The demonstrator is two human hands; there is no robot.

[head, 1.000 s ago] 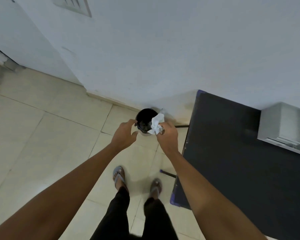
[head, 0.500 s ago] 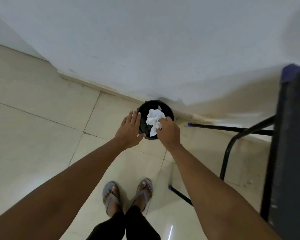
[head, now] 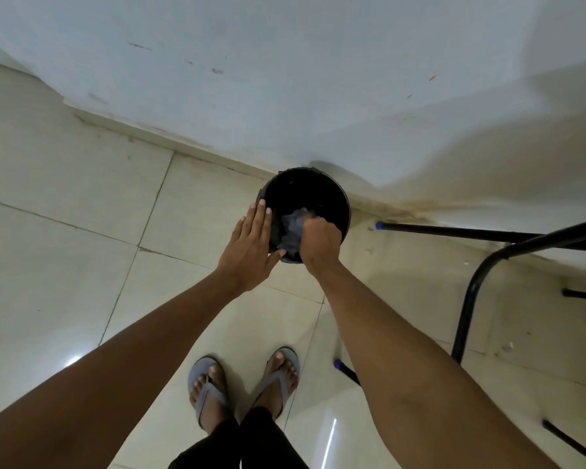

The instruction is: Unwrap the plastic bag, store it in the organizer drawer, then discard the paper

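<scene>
A small round black bin (head: 332, 192) stands on the tiled floor against the white wall. My right hand (head: 318, 245) reaches down into its mouth, fingers closed on the crumpled white paper (head: 293, 228), which sits in shadow inside the bin. My left hand (head: 251, 248) lies flat and open at the bin's left rim, fingers straight and together. The plastic bag and the organizer drawer are out of view.
Black metal table legs (head: 471, 299) with blue end caps stand to the right of the bin. The white wall (head: 285, 79) and its skirting run behind it. My feet in grey sandals (head: 244, 380) stand on the beige floor tiles.
My right hand has pushed the paper from above the rim down into the bin. The view has tilted further down and the table top has left the frame.
</scene>
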